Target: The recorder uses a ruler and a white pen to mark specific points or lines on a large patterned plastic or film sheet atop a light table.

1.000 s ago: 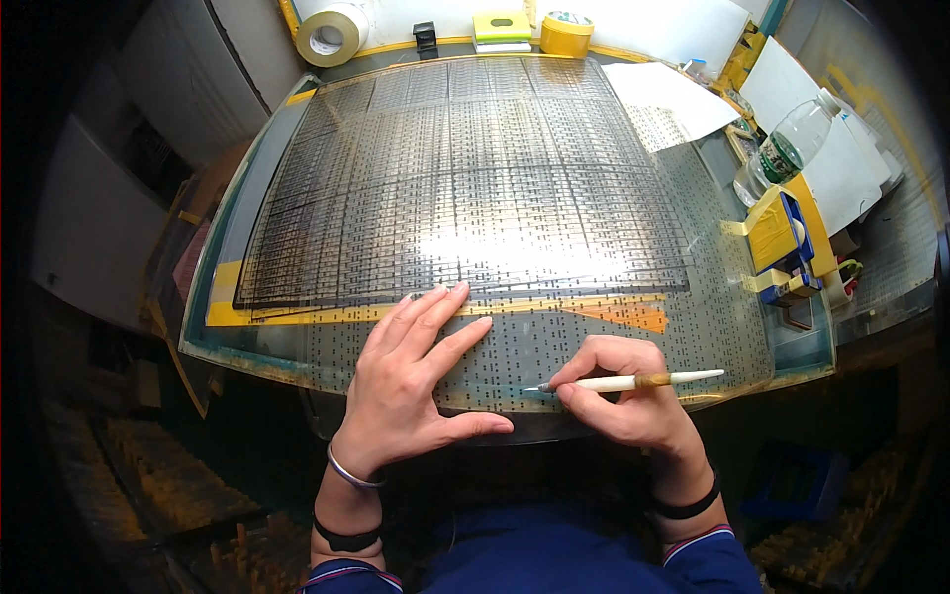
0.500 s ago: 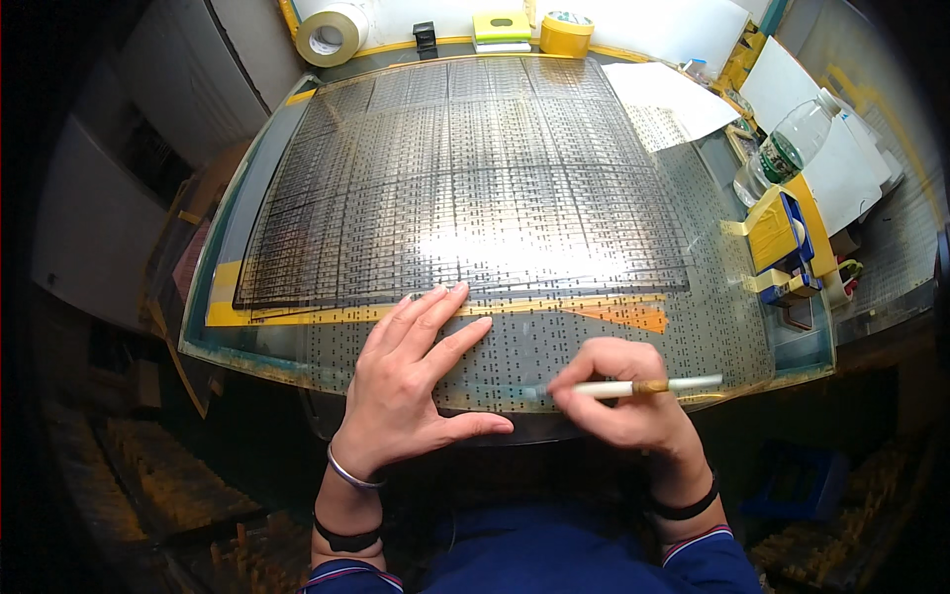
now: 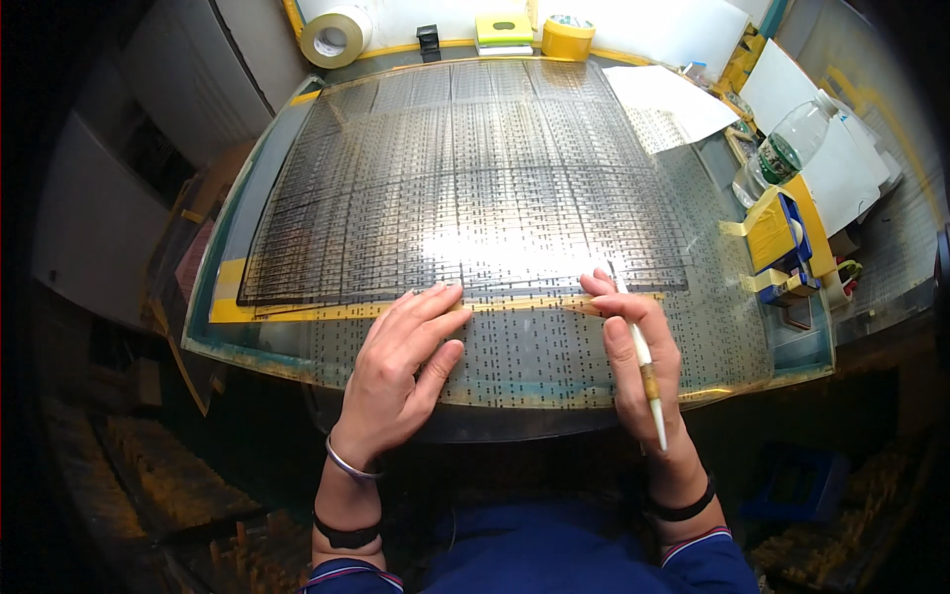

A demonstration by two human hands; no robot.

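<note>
My left hand [image 3: 398, 366] lies palm down, fingers stretched, on the front part of a clear film [image 3: 534, 356] printed with rows of small black marks. A slim white pen-shaped tool [image 3: 639, 342] with a tan band is held in my right hand [image 3: 645, 361]. Its upper end points away from me, toward the bright glare, and its lower end rests over my wrist; I cannot make out its exact kind. The right fingertips are at the front border of a dark-lined grid sheet [image 3: 396, 188]. Along that border runs a yellow strip [image 3: 297, 314].
The sheets lie on a teal-edged glass table [image 3: 213, 342]. Far back stand a tape roll [image 3: 336, 38], a black clip-like object [image 3: 427, 42], a yellow-green box [image 3: 504, 30] and a yellow tub [image 3: 568, 38]. At right are white paper [image 3: 673, 99], a plastic bottle [image 3: 787, 148] and a blue-yellow tape dispenser [image 3: 782, 238].
My right hand has moved forward from the film's front edge, and the tool has swung from sideways to pointing away from me. My left thumb has drawn in toward the fingers.
</note>
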